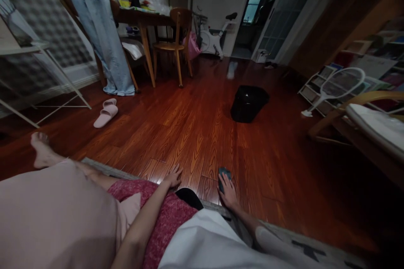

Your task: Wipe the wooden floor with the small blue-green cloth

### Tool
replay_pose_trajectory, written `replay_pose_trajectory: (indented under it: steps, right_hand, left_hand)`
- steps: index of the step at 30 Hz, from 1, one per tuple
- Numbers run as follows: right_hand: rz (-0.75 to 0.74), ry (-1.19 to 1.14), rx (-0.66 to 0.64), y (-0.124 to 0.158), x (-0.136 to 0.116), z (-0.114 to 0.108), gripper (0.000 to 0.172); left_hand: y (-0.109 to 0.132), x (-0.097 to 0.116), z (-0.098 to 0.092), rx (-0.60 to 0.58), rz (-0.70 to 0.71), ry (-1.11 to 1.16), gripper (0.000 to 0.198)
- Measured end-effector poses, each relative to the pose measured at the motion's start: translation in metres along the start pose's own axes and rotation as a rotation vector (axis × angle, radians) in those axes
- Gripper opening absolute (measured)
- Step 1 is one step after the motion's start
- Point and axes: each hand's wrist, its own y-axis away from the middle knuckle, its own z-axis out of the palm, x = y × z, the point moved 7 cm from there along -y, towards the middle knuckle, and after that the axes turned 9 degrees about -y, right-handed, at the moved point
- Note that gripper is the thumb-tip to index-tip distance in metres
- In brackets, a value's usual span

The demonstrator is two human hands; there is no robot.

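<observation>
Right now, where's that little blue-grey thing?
In the head view, the blue-grey thing is just right of centre, in the lower half, on the wooden floor under the right hand, nearer than the black bin.

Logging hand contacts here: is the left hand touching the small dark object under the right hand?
Apart. The head view shows wooden floor between the left hand and the small dark object, which lies under the right hand.

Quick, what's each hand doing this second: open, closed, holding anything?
Left hand: open, nothing seen in it.
Right hand: laid over a small dark thing; whether it grips it cannot be told.
</observation>
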Motion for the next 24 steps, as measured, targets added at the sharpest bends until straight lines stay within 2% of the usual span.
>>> replay_pose_trajectory:
  steps: [4, 6, 8, 10, 12, 14, 17, 20, 24]
  right_hand:
    - [0.155, 0.018, 0.105, -0.058, -0.023, 0.008, 0.064]
    - [0.18, 0.013, 0.082, -0.077, -0.036, 0.011, 0.064]
    - [0.14, -0.002, 0.017, -0.083, -0.047, 0.015, 0.065]
    - [0.043, -0.022, -0.066, -0.073, -0.054, 0.02, 0.064]
    - [-0.07, -0.038, -0.148, -0.048, -0.053, 0.023, 0.063]
    - [-0.154, -0.047, -0.22, -0.016, -0.043, 0.022, 0.063]
    - [-0.186, -0.056, -0.269, 0.023, -0.015, 0.01, 0.063]
    - [-0.119, -0.05, -0.173, 0.03, 0.015, -0.009, 0.064]
    - [0.069, -0.013, 0.076, -0.008, 0.035, -0.019, 0.064]
  left_hand:
    - [0.003, 0.001, -0.004, 0.001, -0.002, -0.011, 0.084]
    - [0.005, 0.002, -0.005, 0.003, -0.004, -0.009, 0.084]
    - [0.005, 0.003, -0.006, 0.008, -0.006, -0.005, 0.085]
    - [0.004, 0.002, -0.004, 0.011, -0.006, -0.001, 0.085]
    - [0.002, 0.001, -0.002, 0.014, -0.006, 0.005, 0.086]
    - [0.001, 0.001, -0.001, 0.022, -0.002, 0.011, 0.086]
    - [-0.001, 0.0, 0.0, 0.025, -0.002, 0.017, 0.085]
    - [0.0, 0.0, 0.0, 0.017, -0.006, 0.016, 0.085]
    - [0.002, 0.001, -0.002, 0.01, -0.009, 0.008, 0.085]
